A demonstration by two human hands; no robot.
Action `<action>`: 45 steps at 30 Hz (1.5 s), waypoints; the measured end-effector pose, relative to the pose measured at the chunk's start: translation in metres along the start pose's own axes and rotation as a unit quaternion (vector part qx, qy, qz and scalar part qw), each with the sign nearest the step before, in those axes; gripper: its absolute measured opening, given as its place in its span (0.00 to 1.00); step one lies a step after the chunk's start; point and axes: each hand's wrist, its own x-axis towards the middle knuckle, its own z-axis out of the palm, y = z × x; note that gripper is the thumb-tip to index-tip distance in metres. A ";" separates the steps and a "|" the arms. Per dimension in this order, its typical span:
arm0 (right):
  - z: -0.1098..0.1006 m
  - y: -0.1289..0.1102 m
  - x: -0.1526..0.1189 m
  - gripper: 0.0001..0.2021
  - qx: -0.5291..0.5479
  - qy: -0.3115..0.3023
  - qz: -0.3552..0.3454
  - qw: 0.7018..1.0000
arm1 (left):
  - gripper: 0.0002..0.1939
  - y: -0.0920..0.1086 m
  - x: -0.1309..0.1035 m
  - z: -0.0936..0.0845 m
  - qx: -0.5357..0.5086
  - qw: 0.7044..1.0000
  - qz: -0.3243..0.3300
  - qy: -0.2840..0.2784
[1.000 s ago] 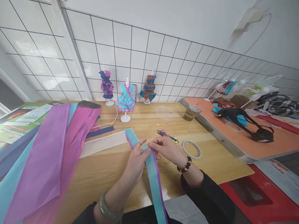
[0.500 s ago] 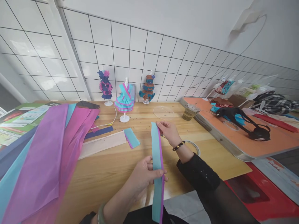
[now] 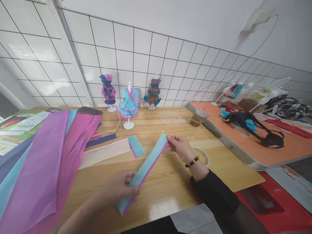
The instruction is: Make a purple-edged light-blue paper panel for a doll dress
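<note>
- The wooden counter [image 3: 170, 182] is seen beneath both hands, its surface spread out on every side of the grip.
- Crepe sheets [image 3: 41, 156] in purple, pink, turquoise and blue are piled well to the left of the left grip [image 3: 119, 187].
- A turquoise strip [image 3: 148, 164], edged in purple along one side, is stretched slantwise from the left grip up to the right grip [image 3: 180, 148]; its near end is left sticking out below the left grip, and a small tip is left showing past the right grip.
- By the left grip the strip is held near its lower end, between thumb and fingers.
- By the right grip the purple-edged side is pinched narrowly near the upper end.
- A pale strip [image 3: 104, 152] is laid beyond the left grip and to its left.
- A turquoise ruffled dress [image 3: 128, 105] is displayed on a white stand, well beyond the left grip.
- A lidded cup [image 3: 198, 118] is set beyond the right grip, to its right.
- A short turquoise piece [image 3: 136, 146] is placed left of the right grip, apart from it.
- A tape ring [image 3: 207, 157] is partly hidden behind the right wrist.
</note>
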 end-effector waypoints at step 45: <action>0.121 0.015 -0.026 0.21 -0.339 -0.125 -0.205 0.910 | 0.21 -0.015 0.005 -0.033 0.546 0.805 0.157 0.174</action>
